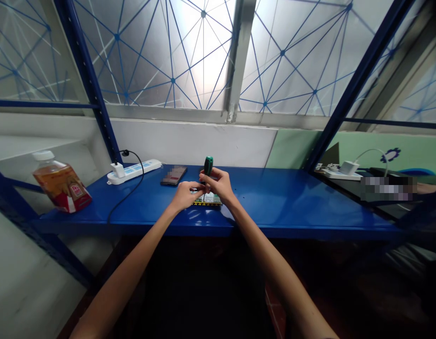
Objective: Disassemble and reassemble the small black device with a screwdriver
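Note:
A screwdriver with a dark green handle (208, 164) stands nearly upright in the fingers of my right hand (221, 185). My left hand (184, 196) is closed in a pinch close to the screwdriver's lower part; what lies between its fingertips, if anything, is too small to tell. Beneath both hands, near the front of the blue table, is a flat green and white piece with a yellow-and-black front edge (211, 203). The hands cover part of it, and the screwdriver's tip is not clearly visible.
A phone (174, 175) lies behind my left hand. Further left are a white power strip (135, 171) with a black cable and a bottle of amber drink (64, 183). Blue rack posts rise at both sides of the blue tabletop (274, 202). A white charger (348, 168) sits at right.

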The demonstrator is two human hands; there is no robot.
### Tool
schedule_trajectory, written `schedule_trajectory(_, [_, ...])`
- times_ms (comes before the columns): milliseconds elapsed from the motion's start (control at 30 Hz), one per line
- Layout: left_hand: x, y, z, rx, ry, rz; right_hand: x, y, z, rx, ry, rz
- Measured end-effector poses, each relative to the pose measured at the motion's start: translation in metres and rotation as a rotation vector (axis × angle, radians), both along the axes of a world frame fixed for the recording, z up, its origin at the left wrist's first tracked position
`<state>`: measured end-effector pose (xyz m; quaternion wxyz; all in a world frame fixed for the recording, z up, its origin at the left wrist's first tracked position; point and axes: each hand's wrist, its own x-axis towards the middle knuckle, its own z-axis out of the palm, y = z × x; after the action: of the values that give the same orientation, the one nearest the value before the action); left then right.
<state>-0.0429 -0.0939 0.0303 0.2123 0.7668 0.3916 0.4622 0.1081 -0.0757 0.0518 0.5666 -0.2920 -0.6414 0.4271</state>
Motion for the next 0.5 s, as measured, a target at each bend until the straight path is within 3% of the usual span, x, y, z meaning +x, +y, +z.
schedule_trajectory(267, [-0.0014,0.0007,-0.0033,0.012,0.035,-0.024,0.0009,0.002,-0.0017,0.015,0.007,0.028])
schedule_trajectory(500, [-0.001,0.0025,-0.0054,0.024,0.019,0.037,0.002,0.0007,-0.0023,0.014,0.013,0.043])
